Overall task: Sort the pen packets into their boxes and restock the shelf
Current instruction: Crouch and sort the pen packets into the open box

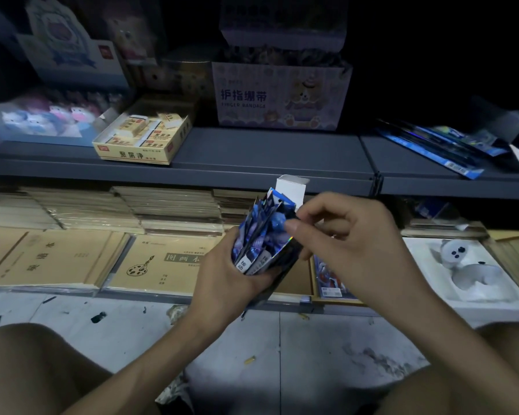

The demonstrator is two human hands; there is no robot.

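We hold an open box [282,259] of pen packets [261,235] in our left hand [231,277], fingers wrapped around its lower part, in front of the grey shelf [267,154]. Our right hand [342,235] is pinched narrow at the top of the bundle, thumb and fingertips on the packets beside the raised white flap [291,190]. More packets [432,148] lie loose in a fan on the shelf to the right, well apart from us, so the sorting looks far from done.

The risk we see is crowding: the packets stand splayed and uneven, poking above the rim, and pushing them down hard could crease them or split the thin card wall. If our left grip loosens, the whole bundle could slide out onto the dirty floor [252,339]. The flap may also fold inward and jam.

The packets are flat, slim and glossy, blue with a foil shimmer that catches the light. The box is thin dark card, white inside. The shelf is smooth, matt metal
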